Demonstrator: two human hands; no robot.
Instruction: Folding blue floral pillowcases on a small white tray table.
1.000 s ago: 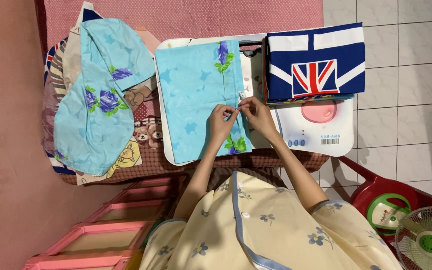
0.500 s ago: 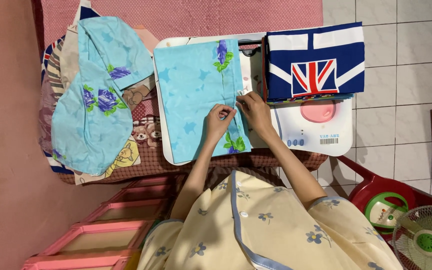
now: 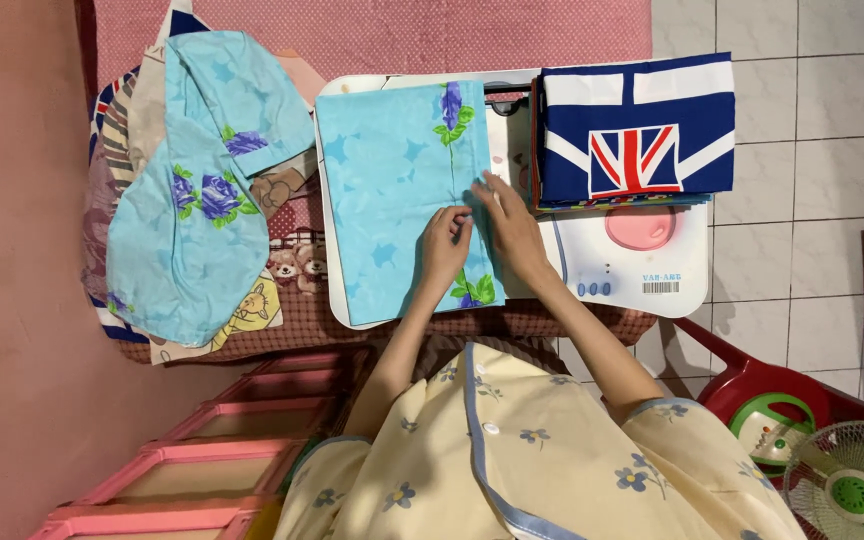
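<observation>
light-blue loose cloth (image 3: 197,200) with purple flowers lies crumpled far left. beside it a folded blue pillowcase (image 3: 392,190) rests flat on the white folding table (image 3: 652,265); left hand (image 3: 444,250) pinches its right edge, right hand (image 3: 508,225) presses there, fingers flat together. navy flag-print fabric (image 3: 637,125) sits stacked at right.

Light blue star-patterned cloth (image 3: 392,190) with purple flowers; navy, red-and-white flag-patterned cloth (image 3: 637,125).

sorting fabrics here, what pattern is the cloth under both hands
Light blue cloth with faint darker stars and purple roses with green leaves along one edge; seen in the head view.
</observation>
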